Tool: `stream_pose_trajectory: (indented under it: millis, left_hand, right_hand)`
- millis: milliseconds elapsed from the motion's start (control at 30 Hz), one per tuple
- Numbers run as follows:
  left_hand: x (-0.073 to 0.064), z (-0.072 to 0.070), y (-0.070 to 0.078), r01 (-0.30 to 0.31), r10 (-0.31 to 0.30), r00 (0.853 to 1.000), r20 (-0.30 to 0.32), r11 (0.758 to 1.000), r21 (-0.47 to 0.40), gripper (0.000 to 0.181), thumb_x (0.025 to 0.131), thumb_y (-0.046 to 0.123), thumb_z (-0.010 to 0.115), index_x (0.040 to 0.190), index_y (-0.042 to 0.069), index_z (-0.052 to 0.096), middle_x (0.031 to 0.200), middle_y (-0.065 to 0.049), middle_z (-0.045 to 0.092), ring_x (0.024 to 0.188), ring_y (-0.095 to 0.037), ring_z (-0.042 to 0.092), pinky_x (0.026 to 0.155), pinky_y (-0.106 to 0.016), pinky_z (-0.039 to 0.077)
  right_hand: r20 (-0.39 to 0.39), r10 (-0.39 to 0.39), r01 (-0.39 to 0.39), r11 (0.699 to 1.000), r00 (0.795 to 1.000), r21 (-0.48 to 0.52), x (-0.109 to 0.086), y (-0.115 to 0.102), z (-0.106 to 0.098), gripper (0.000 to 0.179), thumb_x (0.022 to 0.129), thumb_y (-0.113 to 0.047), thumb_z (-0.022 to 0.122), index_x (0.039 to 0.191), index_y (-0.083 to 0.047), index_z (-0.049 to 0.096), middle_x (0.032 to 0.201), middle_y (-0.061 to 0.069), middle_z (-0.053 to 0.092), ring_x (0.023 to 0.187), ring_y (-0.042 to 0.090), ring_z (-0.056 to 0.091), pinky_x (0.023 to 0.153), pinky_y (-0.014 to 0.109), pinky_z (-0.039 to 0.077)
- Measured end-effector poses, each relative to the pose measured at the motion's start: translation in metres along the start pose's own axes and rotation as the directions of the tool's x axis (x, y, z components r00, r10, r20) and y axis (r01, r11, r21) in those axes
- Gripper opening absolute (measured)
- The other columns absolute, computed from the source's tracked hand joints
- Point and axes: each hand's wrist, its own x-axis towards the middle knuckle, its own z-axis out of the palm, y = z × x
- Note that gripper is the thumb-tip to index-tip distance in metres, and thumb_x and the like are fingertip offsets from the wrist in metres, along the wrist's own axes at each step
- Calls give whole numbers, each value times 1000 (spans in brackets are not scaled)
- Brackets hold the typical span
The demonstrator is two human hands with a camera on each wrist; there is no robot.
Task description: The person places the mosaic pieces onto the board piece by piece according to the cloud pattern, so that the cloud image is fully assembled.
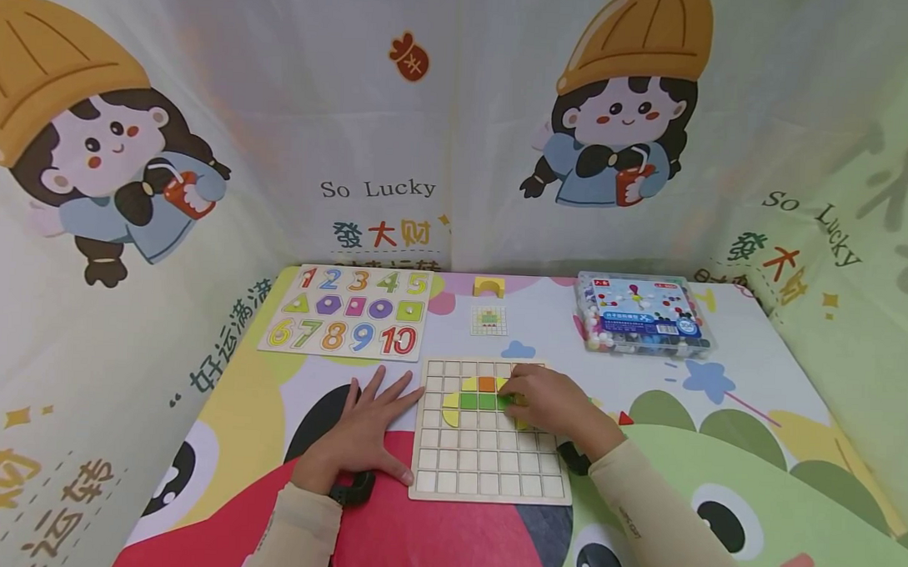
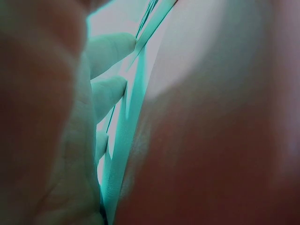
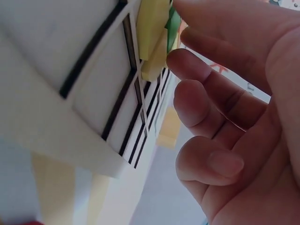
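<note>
A wooden grid board [image 1: 489, 462] lies in front of me, with yellow rounded pieces [image 1: 450, 418], an orange square [image 1: 486, 384] and green squares [image 1: 468, 401] in its upper rows. My left hand [image 1: 371, 427] spreads its fingers along the board's left side, fingertips and thumb at the edge; the left wrist view shows the fingertips against that edge. Over the upper right cells, my right hand [image 1: 546, 400] pinches a green piece [image 3: 173, 22] between thumb and forefinger, low over the grid. Its other fingers are loosely bent beside yellow pieces [image 3: 154, 61], and the hand hides part of the pattern.
Behind the board lies a small pattern card [image 1: 489, 321], with a yellow arch block [image 1: 489, 286] beyond it. A number and shape puzzle board [image 1: 348, 311] sits at the back left. At the back right is a clear box [image 1: 643, 315] of small coloured parts.
</note>
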Motion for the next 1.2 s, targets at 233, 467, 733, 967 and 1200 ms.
stream_pose_trajectory:
  millis: [233,467,733,967,1200]
  left_hand:
    - [0,1,-1,-3,3,1000,0,1000,-5,129,55,69,94,165,33,37,178,0,22,166,-43,0,126,-76,-6]
    - [0,2,-2,-5,5,1000,-1,1000,-7,129,55,70,93,165,32,38,178,0,22,166,-43,-1,126,-76,-8]
    - [0,1,-3,-19,19,1000,-6,1000,-5,129,55,70,93,165,32,38,178,-1,22,166,-44,0,126,-76,-7]
    - [-1,-1,-1,-17,17,1000,-3,1000,-10,129,56,68,94,166,31,37,178,-1,22,166,-44,1,126,-76,-6]
    - [-1,-1,0,-6,6,1000,3,1000,-5,128,57,66,94,166,31,37,178,-1,22,166,-43,0,126,-76,-6]
  right_hand:
    - [-17,53,-52,996,998,67,-11,4,-5,26,97,-29,78,118,-13,81,112,0,73,104,18,67,96,45,60]
    - [-34,122,-118,987,992,112,-37,17,-9,26,99,-30,74,120,-15,80,111,-3,74,108,18,67,99,47,59]
    - [-124,122,-112,990,985,85,-76,44,-18,23,96,-24,80,115,-11,81,104,-3,74,86,8,61,78,35,58]
    - [-129,196,-173,970,972,170,-110,62,-31,25,93,-20,82,115,-10,80,100,-4,71,77,1,53,63,24,48]
    - [-114,204,-184,969,972,166,-127,73,-36,23,87,-16,86,109,-10,81,97,-4,73,79,3,54,68,27,51]
